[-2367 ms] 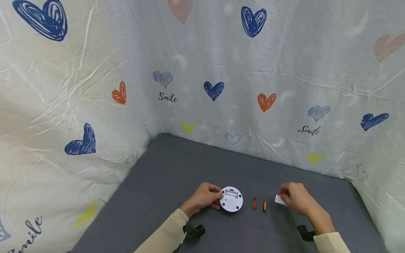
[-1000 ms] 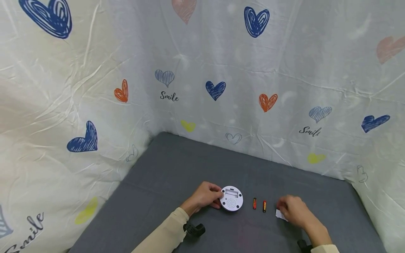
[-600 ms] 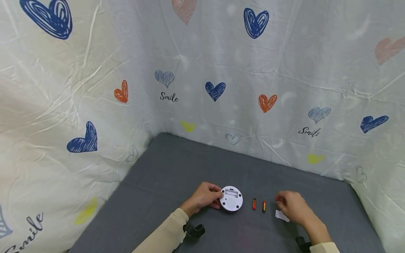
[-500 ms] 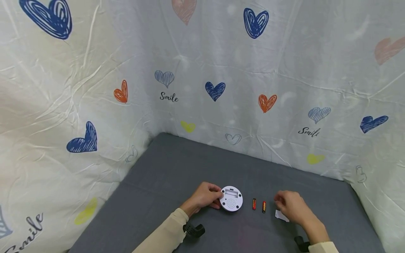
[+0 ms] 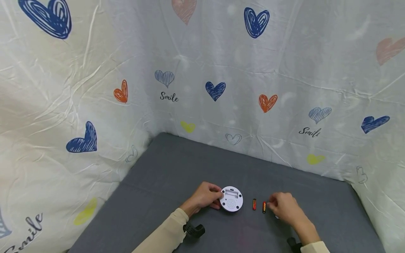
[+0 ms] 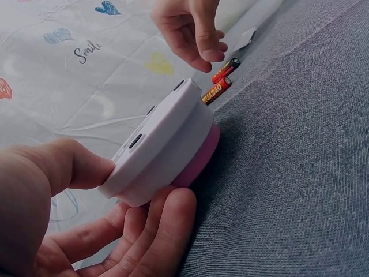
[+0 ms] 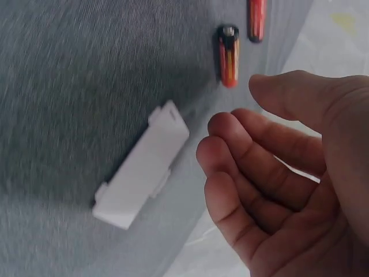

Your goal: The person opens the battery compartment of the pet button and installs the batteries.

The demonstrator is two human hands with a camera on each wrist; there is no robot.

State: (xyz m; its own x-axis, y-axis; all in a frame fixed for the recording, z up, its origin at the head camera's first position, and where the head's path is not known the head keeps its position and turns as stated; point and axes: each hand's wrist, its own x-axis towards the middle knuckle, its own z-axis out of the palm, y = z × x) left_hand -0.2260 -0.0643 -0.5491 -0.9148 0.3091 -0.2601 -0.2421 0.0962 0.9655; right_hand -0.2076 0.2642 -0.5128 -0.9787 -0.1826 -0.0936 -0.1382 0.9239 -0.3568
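My left hand (image 5: 205, 195) pinches the edge of a round white device (image 5: 231, 199) with thumb on top and fingers below. Its face shows an uncovered battery slot, a grid of small holes and dark feet; the left wrist view reveals a pink lower part. My right hand (image 5: 283, 207) holds nothing, its fingers loosely bent, thumb apart, close by the nearer red-and-black battery (image 7: 229, 56). Another battery (image 5: 254, 204) lies parallel to it, toward the device. A white battery cover (image 7: 143, 167) with small tabs lies on the cloth beside my right hand, mostly hidden under it in the head view.
Grey cloth (image 5: 190, 158) covers the table. A white curtain (image 5: 237, 63) printed with hearts and "Smile" stands around its back and sides. Each wrist carries a black camera mount (image 5: 194, 230).
My right hand lowered the white battery cover onto the cloth and let go of it, then moved left toward the batteries. The left hand and the device have stayed in place.
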